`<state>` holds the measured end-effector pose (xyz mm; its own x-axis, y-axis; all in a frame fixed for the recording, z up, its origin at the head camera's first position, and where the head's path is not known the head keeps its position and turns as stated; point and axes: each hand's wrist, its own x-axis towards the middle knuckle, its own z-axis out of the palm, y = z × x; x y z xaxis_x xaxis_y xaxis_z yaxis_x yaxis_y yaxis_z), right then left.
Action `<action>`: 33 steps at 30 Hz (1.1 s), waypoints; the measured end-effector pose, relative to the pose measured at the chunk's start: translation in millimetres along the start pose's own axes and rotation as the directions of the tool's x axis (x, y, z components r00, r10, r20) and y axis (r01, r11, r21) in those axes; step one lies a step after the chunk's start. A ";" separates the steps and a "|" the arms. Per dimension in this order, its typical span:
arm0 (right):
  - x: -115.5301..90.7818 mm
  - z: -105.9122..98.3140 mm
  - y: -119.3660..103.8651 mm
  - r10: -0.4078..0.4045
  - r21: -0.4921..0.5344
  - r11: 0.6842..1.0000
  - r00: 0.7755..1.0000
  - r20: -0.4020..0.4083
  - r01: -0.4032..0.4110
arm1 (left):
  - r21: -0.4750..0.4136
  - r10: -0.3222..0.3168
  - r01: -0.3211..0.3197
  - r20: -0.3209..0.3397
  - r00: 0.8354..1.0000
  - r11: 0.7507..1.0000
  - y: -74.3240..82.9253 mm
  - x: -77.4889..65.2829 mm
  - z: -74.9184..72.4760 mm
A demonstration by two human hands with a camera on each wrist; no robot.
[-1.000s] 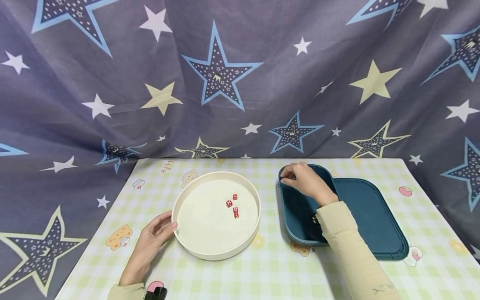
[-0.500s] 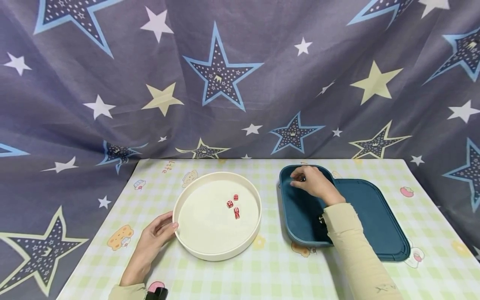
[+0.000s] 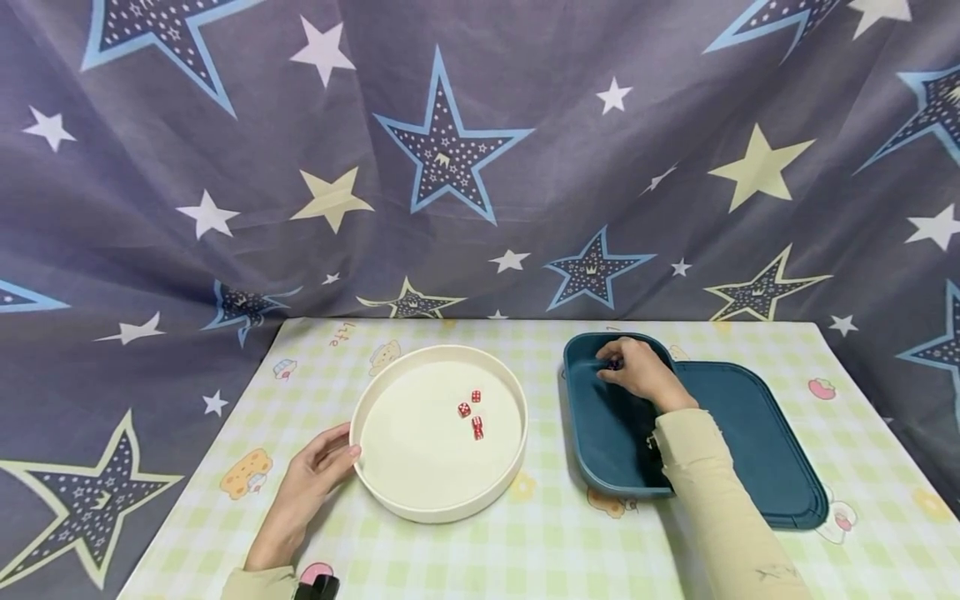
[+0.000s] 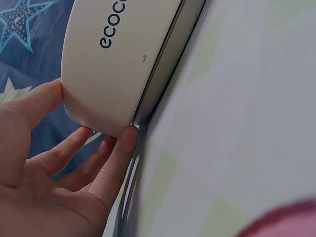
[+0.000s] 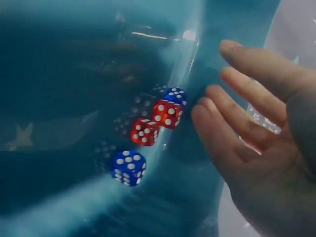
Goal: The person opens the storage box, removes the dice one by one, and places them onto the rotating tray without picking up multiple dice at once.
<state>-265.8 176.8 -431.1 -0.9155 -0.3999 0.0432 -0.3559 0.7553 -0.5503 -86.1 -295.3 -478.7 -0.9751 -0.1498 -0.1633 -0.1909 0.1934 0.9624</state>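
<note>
My left hand [image 3: 313, 479] holds the near left side of a round cream tray [image 3: 405, 492], thumb at the rim and fingertips along its outer wall [image 4: 101, 86]. Red dice [image 3: 464, 409] lie grouped right of the tray's middle. Inside a dark teal box [image 3: 592, 442], my right hand [image 3: 641, 372] reaches down with relaxed, slightly bent fingers. Close by its fingertips in the right wrist view are a blue die [image 5: 128, 168], a red die [image 5: 144, 132], a second red die [image 5: 167, 113] and another blue die [image 5: 175, 95]. A gap shows between fingers and dice.
A flat teal panel [image 3: 750, 442] adjoins the box on the right. Both containers stand on a green-checked tablecloth [image 3: 517, 542], and a star-patterned curtain [image 3: 480, 258] hangs behind the table's back edge.
My right hand has shifted right and toward me inside the teal box, with dice now showing at its fingertips. The left hand stays at the round tray, and the head view has drifted slightly.
</note>
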 end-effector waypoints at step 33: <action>9.9 -0.4 18.4 0.060 -0.009 0.998 0.994 0.093 -0.060 | -0.003 -0.009 0.009 -0.001 1.000 1.000 0.2 -0.4 0.1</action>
<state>-281.5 186.9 -440.5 -0.9139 -0.4003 -0.0679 -0.3023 0.7826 -0.5442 -85.8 -295.1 -478.5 -0.9732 -0.1527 -0.1718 -0.1993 0.1889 0.9616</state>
